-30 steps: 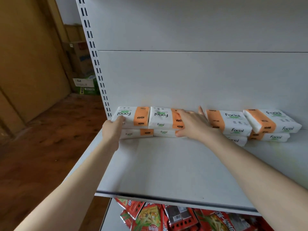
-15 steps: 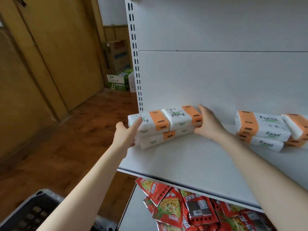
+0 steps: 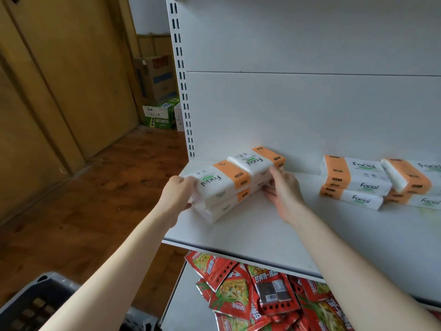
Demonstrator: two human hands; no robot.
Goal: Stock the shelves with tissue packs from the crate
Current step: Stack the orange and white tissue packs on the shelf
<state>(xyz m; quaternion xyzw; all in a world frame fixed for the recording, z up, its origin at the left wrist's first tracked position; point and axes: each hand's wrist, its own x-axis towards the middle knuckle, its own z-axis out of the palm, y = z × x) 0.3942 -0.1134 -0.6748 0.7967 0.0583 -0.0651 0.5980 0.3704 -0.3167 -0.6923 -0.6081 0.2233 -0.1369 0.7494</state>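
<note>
Orange-banded tissue packs (image 3: 229, 185) sit stacked by the shelf (image 3: 262, 228) at its left edge. I see my left hand (image 3: 177, 199) gripping their left end and my right hand (image 3: 284, 192) clasping the right.

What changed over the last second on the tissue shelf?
The left block of tissue packs swung off the back panel, its left end drawn toward the shelf front. The left hand and right hand went from pressing its ends to gripping them. The stacks further right stayed put.
</note>
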